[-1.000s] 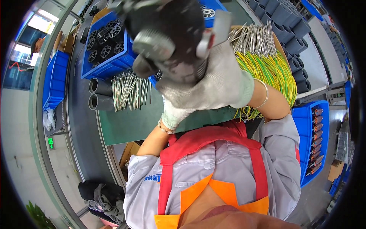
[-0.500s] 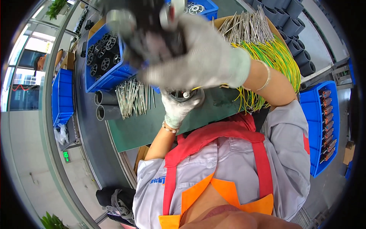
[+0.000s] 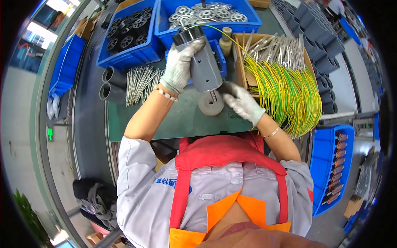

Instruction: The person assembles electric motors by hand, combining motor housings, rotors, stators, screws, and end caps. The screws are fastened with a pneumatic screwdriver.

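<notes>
My left hand (image 3: 180,66), in a white knitted glove, is wrapped around a grey cylinder (image 3: 204,68) with a black end cap. The cylinder is tilted, its cap up and away from me, and two small holes show in its side. A yellow-green wire (image 3: 219,31) runs from the capped end towards the right. From the lower end a metal shaft (image 3: 213,96) sticks out over a round grey block (image 3: 210,105) with a central hole. My gloved right hand (image 3: 242,102) is beside that lower end, fingers extended; whether the fingertips touch the cylinder is unclear.
Blue bins of black wheel-like parts (image 3: 127,33) and silver discs (image 3: 206,14) stand at the back. Metal rods (image 3: 142,84) and grey tubes (image 3: 111,91) lie left. A carton of yellow-green wires (image 3: 285,93) and rods stands right, near a pale bottle-like container (image 3: 226,41).
My right hand, earlier raised with a blurred dark object, is now low beside the cylinder without it. My left hand has risen from near the bench and holds the cylinder.
</notes>
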Available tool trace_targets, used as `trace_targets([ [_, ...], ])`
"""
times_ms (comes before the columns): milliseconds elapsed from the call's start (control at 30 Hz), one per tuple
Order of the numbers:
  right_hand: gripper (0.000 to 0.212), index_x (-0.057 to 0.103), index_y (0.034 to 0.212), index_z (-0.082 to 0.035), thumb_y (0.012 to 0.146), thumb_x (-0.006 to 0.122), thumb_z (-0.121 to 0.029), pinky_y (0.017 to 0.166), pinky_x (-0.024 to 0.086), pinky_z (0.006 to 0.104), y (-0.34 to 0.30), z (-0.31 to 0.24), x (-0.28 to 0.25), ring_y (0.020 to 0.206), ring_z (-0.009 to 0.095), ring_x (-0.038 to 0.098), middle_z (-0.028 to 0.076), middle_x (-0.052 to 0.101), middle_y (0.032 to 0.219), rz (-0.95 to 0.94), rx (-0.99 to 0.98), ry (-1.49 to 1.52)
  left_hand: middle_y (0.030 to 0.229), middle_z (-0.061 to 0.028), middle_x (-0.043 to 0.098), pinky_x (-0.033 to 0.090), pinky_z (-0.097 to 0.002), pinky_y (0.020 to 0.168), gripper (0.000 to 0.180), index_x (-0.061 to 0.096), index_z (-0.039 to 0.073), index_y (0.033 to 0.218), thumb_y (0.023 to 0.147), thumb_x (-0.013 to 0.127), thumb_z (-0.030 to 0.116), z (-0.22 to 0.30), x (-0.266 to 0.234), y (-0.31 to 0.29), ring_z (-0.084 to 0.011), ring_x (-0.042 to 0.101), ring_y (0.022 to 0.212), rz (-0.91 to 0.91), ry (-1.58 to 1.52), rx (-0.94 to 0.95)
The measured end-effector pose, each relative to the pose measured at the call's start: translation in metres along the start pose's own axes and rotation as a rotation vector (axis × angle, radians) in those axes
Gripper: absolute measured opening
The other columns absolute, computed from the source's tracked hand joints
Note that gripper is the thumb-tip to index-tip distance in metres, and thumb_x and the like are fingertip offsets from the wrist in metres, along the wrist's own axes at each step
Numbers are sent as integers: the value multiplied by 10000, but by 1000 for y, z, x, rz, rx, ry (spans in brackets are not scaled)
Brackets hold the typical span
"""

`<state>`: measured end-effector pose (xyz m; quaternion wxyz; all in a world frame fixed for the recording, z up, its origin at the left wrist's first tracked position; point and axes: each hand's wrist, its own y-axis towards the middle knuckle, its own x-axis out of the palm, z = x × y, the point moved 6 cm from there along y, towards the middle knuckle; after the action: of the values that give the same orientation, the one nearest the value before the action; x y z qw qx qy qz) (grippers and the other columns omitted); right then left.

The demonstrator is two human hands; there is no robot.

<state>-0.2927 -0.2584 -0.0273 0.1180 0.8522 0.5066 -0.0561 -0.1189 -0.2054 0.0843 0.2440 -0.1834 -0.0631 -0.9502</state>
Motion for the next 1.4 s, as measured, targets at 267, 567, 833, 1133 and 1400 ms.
trace_targets([
  [267, 337, 618, 1153, 12, 867, 746, -111, 808, 516, 278, -10, -18, 69, 919, 109, 622, 35, 679, 1004, -405, 476, 426, 951, -40, 675, 544, -305, 767, 293, 630, 64, 1097, 893, 691, 264, -2, -51, -67, -130, 645, 829, 199, -11, 53],
  [567, 337, 572, 1186, 9, 889, 688, -100, 861, 512, 299, 1, -43, 72, 950, 145, 620, 83, 653, 1062, -308, 244, 153, 989, -15, 625, 515, -284, 772, 421, 581, 58, 1175, 840, 753, 246, 20, -158, -173, -102, 590, 847, 526, 84, 219],
  [833, 312, 576, 1233, -22, 953, 627, -147, 858, 515, 269, -6, -14, -33, 950, 156, 640, 67, 656, 1090, 28, 319, 82, 1081, -85, 647, 519, -337, 871, 701, 510, 20, 1170, 652, 921, 254, 109, -381, -254, -189, 630, 935, 1275, 696, 731],
  [1133, 270, 594, 1183, 15, 931, 617, -80, 911, 499, 323, 9, -40, -99, 995, 203, 627, 100, 658, 1099, 314, 136, -189, 1158, -83, 653, 529, -368, 921, 598, 571, 39, 1302, 911, 646, 486, 36, -476, -340, -238, 638, 996, 1497, -25, 193],
  [1400, 334, 584, 1231, 43, 991, 573, -189, 806, 505, 237, 192, 3, -187, 931, 148, 627, 97, 654, 1045, 419, -80, -35, 675, -40, 601, 387, -201, 432, 307, 614, 20, 1002, 988, 580, 325, 13, -385, -266, -61, 514, 508, 1103, 464, 131],
])
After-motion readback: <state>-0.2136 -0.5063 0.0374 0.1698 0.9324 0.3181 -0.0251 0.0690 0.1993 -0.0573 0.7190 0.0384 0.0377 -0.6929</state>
